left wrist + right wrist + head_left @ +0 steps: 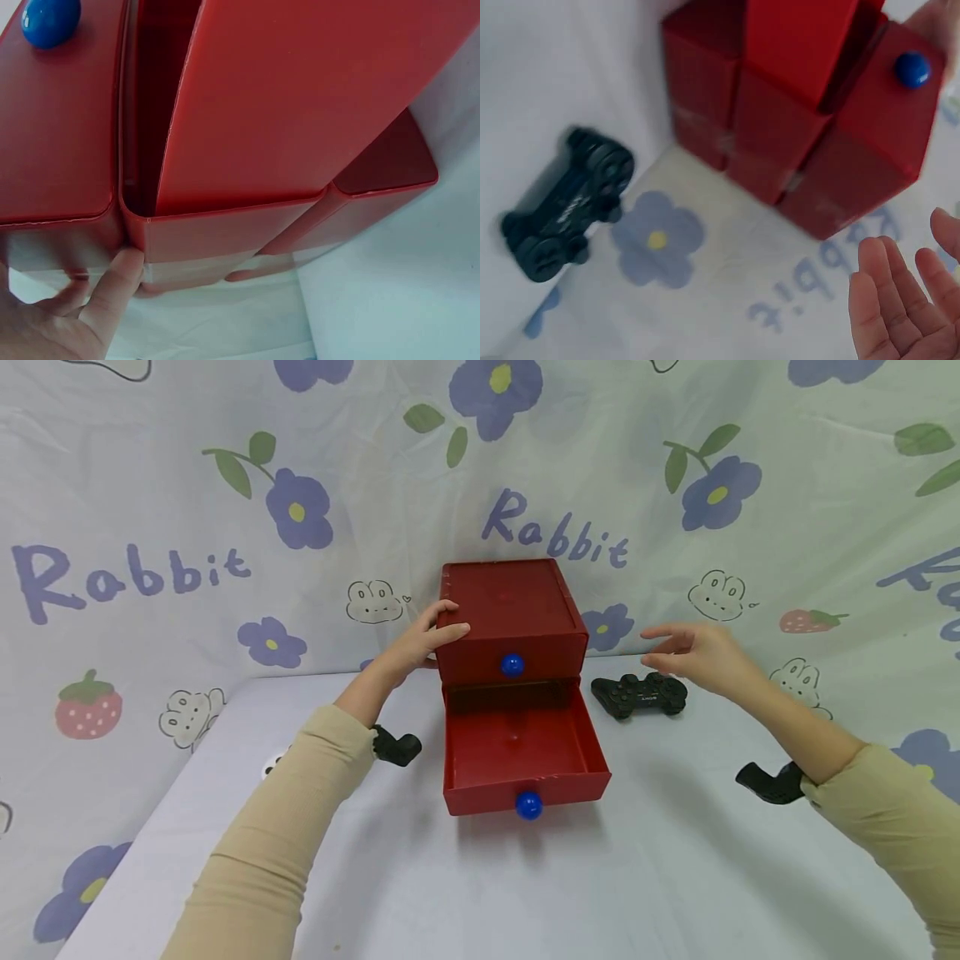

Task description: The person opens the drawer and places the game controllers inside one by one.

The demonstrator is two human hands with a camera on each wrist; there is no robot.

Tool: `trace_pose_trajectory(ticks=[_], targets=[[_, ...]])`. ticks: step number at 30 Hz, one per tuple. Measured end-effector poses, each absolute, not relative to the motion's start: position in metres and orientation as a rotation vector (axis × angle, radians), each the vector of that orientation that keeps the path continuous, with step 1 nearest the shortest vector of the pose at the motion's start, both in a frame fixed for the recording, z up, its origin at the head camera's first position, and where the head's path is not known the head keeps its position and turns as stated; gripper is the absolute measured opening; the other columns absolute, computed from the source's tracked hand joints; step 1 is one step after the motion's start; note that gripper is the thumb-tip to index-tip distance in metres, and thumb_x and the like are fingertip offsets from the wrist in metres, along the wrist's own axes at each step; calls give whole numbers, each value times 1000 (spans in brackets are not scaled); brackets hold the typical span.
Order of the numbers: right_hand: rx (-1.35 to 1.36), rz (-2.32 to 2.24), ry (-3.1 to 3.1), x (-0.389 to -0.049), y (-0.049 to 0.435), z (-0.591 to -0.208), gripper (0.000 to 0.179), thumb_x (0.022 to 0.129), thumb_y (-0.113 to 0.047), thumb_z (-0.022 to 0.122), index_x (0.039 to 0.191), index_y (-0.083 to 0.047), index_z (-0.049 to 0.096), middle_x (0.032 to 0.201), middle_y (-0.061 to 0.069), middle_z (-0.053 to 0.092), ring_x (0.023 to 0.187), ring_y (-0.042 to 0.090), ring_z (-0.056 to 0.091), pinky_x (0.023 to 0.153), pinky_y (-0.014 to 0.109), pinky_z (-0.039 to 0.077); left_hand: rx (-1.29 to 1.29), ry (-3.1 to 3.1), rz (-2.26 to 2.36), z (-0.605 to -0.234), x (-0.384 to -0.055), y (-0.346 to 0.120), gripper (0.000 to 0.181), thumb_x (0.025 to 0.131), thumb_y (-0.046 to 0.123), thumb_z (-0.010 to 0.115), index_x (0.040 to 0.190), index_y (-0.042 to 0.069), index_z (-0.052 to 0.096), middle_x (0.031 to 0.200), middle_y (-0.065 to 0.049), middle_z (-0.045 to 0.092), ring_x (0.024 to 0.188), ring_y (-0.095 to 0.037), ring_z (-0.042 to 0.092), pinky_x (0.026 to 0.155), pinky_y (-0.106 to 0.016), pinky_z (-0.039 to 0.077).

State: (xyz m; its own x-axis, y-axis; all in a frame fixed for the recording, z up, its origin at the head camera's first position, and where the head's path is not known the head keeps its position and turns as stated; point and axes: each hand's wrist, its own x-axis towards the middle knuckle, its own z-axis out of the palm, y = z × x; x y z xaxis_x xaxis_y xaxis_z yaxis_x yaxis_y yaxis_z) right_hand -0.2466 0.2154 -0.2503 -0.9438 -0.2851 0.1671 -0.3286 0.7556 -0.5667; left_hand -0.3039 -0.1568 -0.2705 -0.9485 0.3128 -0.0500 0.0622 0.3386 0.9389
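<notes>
A red drawer cabinet (498, 597) with blue knobs stands at the back centre, and its middle drawer (517, 739) is pulled out with a bare floor. My left hand (412, 647) rests against the cabinet's left side, thumb and forefinger at the top edge. One straight finger (112, 289) touches the side wall in the left wrist view. A black game controller (641, 695) lies right of the cabinet. Just above and right of it, my right hand (697, 656) hovers with loosely bent, parted fingers and nothing between them.
A patterned cloth (360, 510) with flowers and rabbits hangs right behind the cabinet. White cloth covers the table (420, 893). A small white round thing with black spots (272, 767) is partly hidden by the left sleeve. Black wrist mounts (396, 746) jut from both sleeves.
</notes>
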Motion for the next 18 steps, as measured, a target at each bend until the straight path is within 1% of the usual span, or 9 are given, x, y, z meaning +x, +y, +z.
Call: trace_pose_trajectory(ticks=[4, 8, 10, 12, 15, 18], targets=[[491, 856, -2871, -259, 224, -256, 42, 85, -22, 65, 120, -2, 57, 100, 20, 66, 88, 32, 62, 60, 27, 44, 347, 2378, 1655, -271, -304, -157, 54, 89, 36, 50, 134, 21, 24, 141, -9, 25, 123, -30, 34, 96, -54, 36], [463, 824, -2879, -271, 230, -264, 43, 84, -22, 65, 121, -2, 56, 101, 20, 66, 93, 34, 61, 60, 29, 44, 348, 2381, 1650, -270, -303, -157, 54, 89, 36, 50, 134, 21, 24, 141, -10, 25, 123, -30, 34, 96, -54, 37], [467, 808, -2885, -277, 233, -269, 44, 84, -22, 65, 122, -3, 55, 103, 21, 65, 94, 34, 60, 64, 33, 47, 352, 2384, 1646, -270, -302, -157, 55, 89, 36, 49, 135, 20, 24, 142, -10, 24, 124, -31, 33, 96, -54, 36], [473, 798, -2905, -284, 236, -276, 46, 83, -23, 66, 123, -3, 54, 107, 22, 62, 98, 36, 58, 70, 39, 48, 353, 2387, 1646, -269, -302, -157, 55, 89, 36, 49, 135, 20, 24, 142, -10, 24, 124, -31, 33, 96, -54, 36], [509, 774, -2938, -294, 240, -289, 50, 83, -25, 66, 125, -2, 51, 115, 24, 58, 105, 38, 54, 80, 49, 46, 355, 2386, 1647, -269, -301, -157, 55, 89, 36, 49, 135, 21, 23, 142, -9, 24, 124, -30, 33, 96, -54, 36], [563, 751, -2961, -303, 243, -303, 52, 83, -25, 66, 127, -2, 49, 120, 25, 55, 111, 40, 49, 85, 53, 43, 354, 2381, 1651, -269, -302, -156, 55, 89, 36, 49, 135, 21, 23, 141, -9, 24, 123, -30, 34, 95, -53, 37]])
